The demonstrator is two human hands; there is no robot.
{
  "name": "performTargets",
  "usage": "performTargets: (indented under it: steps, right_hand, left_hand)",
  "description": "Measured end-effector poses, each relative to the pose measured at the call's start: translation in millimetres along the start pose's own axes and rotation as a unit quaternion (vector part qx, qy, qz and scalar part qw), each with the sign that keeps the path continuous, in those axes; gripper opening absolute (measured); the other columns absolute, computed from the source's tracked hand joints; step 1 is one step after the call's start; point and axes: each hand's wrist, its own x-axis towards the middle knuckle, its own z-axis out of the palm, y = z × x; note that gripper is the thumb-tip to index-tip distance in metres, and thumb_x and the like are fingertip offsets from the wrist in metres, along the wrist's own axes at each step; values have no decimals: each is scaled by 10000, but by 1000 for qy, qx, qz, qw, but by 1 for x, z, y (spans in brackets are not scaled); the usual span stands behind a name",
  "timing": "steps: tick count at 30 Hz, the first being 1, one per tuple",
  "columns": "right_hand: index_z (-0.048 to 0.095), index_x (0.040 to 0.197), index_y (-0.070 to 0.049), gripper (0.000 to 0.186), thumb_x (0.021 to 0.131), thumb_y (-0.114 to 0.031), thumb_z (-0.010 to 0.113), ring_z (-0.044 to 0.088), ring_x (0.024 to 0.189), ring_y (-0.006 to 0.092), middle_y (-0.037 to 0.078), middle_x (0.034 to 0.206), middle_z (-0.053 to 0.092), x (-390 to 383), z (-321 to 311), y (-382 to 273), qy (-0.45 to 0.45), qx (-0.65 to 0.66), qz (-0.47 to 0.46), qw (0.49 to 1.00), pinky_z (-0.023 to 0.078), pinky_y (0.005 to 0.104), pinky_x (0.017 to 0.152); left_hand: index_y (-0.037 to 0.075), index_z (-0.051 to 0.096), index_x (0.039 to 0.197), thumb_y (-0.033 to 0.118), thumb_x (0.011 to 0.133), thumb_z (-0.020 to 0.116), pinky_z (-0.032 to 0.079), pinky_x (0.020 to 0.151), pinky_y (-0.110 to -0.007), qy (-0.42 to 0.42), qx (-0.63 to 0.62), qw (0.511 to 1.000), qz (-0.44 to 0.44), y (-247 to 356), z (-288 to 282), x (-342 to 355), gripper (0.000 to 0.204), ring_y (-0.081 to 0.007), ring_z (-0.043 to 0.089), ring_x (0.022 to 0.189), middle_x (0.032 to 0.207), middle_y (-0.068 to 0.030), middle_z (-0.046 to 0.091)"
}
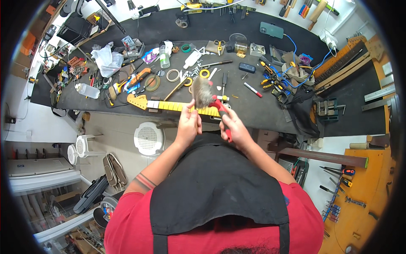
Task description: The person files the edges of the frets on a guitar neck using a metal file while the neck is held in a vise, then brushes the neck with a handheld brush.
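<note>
A guitar neck point(171, 106) with yellow strips along its fretboard lies across the front of the bench, its wooden headstock point(137, 101) pointing left. My right hand point(237, 132) is wrapped round the red-and-black handle of a hammer-like tool point(203, 92). Its grey head is smeared by motion and hangs above the neck. Close to the neck's front edge, my left hand point(189, 123) has its fingers closed in a pinch near that head. What they hold, if anything, is too small to tell. Part of the neck is hidden behind both hands and the tool.
Rolls of tape point(172, 75), a screwdriver point(224, 80), a red-and-white marker point(253, 89) and a clear bottle point(164, 57) lie beyond the neck. Pliers point(266, 67) crowd the right side, near a blue cable point(313, 73). A white stool point(149, 139) stands below the bench edge.
</note>
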Motion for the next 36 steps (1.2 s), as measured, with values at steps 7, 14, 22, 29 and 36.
performTargets:
  steps: [7, 14, 22, 29, 36]
  right_hand:
    - [341, 1678, -138, 573, 1167, -322, 522, 524, 563, 102, 37, 897, 574, 16, -16, -23, 66, 91, -66, 992, 452, 241, 524]
    - [358, 1669, -180, 549, 1164, -322, 518, 502, 545, 112, 40, 873, 569, 18, 44, 11, -12, 99, 30, 995, 442, 264, 533]
    - [358, 1659, -216, 494, 1190, -328, 462, 489, 568, 107, 29, 900, 541, 49, 68, 16, 73, 167, -41, 982, 467, 316, 628]
    - [373, 1655, -124, 559, 1156, -310, 543, 486, 534, 107, 48, 874, 561, 60, 152, 59, -11, 116, 70, 991, 438, 268, 531]
    - [323, 1706, -132, 680, 1106, -222, 629, 629, 656, 134, 65, 958, 646, 107, 118, 60, 162, -225, 31, 960, 506, 293, 580]
  left_hand:
    - [126, 391, 1626, 279, 1217, 398, 462, 546, -232, -40, -90, 994, -44, 17, -44, -13, 437, -106, 517, 540, 794, -60, 596]
    - [179, 331, 1673, 305, 1215, 406, 465, 527, -289, -68, -115, 991, -27, 25, -60, 16, 480, -127, 498, 529, 791, -82, 598]
    - [179, 439, 1621, 351, 1210, 427, 373, 429, -229, -70, -175, 976, -106, 36, -154, -17, 446, -77, 400, 456, 755, -54, 568]
    - [174, 425, 1618, 333, 1213, 423, 361, 391, -223, -31, -182, 982, -40, 44, -201, 26, 435, -82, 399, 417, 780, -59, 569]
    - [64, 500, 1535, 285, 1204, 460, 385, 424, -233, -70, -80, 987, -117, 3, -239, 3, 401, -87, 436, 451, 701, -39, 555]
